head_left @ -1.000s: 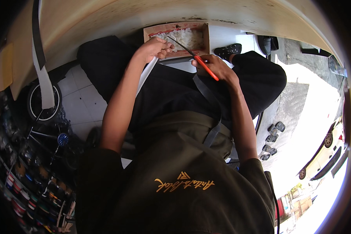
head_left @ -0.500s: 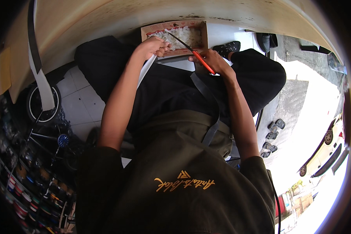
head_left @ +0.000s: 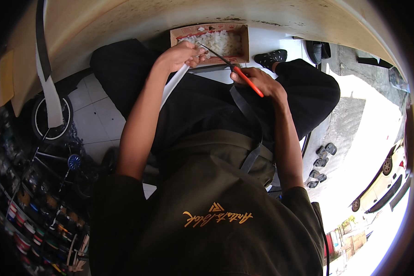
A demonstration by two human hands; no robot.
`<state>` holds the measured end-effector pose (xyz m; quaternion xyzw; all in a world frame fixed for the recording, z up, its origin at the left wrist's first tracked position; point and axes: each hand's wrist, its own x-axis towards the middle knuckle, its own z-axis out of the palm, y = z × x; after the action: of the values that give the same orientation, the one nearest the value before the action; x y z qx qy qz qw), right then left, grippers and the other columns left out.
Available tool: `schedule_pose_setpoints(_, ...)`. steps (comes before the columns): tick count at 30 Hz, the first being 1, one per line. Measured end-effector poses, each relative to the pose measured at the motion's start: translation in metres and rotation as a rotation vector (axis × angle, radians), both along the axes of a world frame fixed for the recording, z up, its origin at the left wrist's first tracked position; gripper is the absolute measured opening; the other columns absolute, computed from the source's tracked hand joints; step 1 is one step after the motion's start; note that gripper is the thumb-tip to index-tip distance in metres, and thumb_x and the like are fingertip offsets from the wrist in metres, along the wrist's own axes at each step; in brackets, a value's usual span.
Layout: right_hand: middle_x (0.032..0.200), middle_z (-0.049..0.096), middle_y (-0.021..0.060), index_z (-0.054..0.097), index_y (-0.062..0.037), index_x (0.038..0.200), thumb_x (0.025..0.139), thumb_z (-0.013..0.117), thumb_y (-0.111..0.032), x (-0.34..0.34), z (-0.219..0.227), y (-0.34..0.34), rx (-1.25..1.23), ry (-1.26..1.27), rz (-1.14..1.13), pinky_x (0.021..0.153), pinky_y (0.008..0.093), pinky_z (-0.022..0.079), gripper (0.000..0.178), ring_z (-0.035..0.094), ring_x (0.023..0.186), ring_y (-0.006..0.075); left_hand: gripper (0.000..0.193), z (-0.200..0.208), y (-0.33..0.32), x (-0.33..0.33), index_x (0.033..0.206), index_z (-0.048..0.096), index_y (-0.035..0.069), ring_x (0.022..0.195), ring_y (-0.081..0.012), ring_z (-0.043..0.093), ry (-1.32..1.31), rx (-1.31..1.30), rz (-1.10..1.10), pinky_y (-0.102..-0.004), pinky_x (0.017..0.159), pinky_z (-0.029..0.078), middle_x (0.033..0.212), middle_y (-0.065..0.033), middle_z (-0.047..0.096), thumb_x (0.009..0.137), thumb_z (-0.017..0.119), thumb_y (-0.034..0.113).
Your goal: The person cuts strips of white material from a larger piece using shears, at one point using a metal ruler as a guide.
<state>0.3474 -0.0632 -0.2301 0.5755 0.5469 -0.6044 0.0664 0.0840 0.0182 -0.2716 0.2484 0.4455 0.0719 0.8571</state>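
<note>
My left hand (head_left: 181, 57) is closed around the upper end of a white strip (head_left: 174, 85), which runs down toward my lap. In my right hand (head_left: 266, 83) is a pair of scissors (head_left: 247, 81) with orange-red handles and dark blades. The blade tips reach to the fingertips of my left hand; whether they touch the strip I cannot make out. Just beyond both hands lies a shallow cardboard box (head_left: 245, 45) holding many small whitish scraps (head_left: 223, 40). A dark band (head_left: 252, 120) hangs from beneath my right hand across my lap.
My crossed legs in dark trousers (head_left: 124, 78) flank the box, on white tiles (head_left: 96, 117). A pale curved panel (head_left: 138, 18) rises behind it. Left are a long two-tone strip (head_left: 54, 108) and a bicycle wheel (head_left: 37, 131); several sandals (head_left: 321, 162) lie to the right.
The whole view has shifted slightly, with the box now a little farther right. My right hand and the scissors have moved slightly right and nearer to me. Both hands keep their hold.
</note>
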Motion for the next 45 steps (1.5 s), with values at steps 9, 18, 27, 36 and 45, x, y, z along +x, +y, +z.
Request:
schedule_pose_setpoints(9,0.09,0.067,0.0142,0.066,-0.008,0.103,0.073,0.055,-0.075,-0.012,0.003,0.002,0.106,0.01,0.009,0.08,0.0412,0.045,0.074,0.062,0.088,0.0283,0.015,0.021,-0.007,-0.003,0.099,0.049,-0.008,0.061,-0.0091,0.039,-0.072,-0.09,0.129,-0.0239,0.052,0.033,0.088,-0.0135,0.057,0.084,0.047,-0.009)
schedule_pose_setpoints(18,0.073,0.065,0.0161,0.069,-0.0043,0.09,0.074,0.062,-0.067,-0.013,0.01,0.007,0.105,0.001,0.024,0.07,0.0405,0.045,0.065,0.062,0.071,0.0275,0.024,0.02,-0.01,-0.006,0.11,0.05,-0.011,0.071,-0.014,0.052,-0.046,0.072,0.056,-0.0263,0.064,0.045,0.098,-0.0176,0.061,0.087,0.051,-0.004)
schedule_pose_setpoints(27,0.058,0.057,0.0103,0.067,0.0008,0.082,0.076,0.066,-0.06,-0.013,-0.003,0.005,0.147,0.028,-0.078,0.06,0.0355,0.043,0.061,0.055,0.059,0.0211,0.041,0.035,-0.017,-0.022,0.123,0.037,-0.016,0.081,-0.0221,0.064,0.051,0.1,-0.054,-0.0293,0.078,0.052,0.1,-0.0234,0.061,0.09,0.053,0.003)
schedule_pose_setpoints(36,0.053,0.048,0.0009,0.07,0.0032,0.082,0.074,0.075,-0.035,-0.04,-0.03,0.011,-0.014,0.415,-0.517,0.041,0.0257,0.032,0.04,0.043,0.045,0.0078,0.037,0.035,-0.051,0.029,0.121,0.036,-0.011,0.074,-0.02,0.062,0.275,0.326,-0.081,-0.0299,0.067,0.05,0.099,-0.0193,0.057,0.09,0.053,0.0)
schedule_pose_setpoints(45,0.054,0.052,0.0073,0.066,0.0063,0.078,0.077,0.072,-0.036,-0.04,-0.047,0.011,0.159,0.299,-0.468,0.051,0.0321,0.042,0.042,0.051,0.052,0.0121,0.028,0.038,-0.047,0.027,0.107,0.053,-0.008,0.057,-0.009,0.053,0.178,0.213,-0.145,-0.0214,0.049,0.041,0.082,-0.0097,0.06,0.09,0.06,0.012)
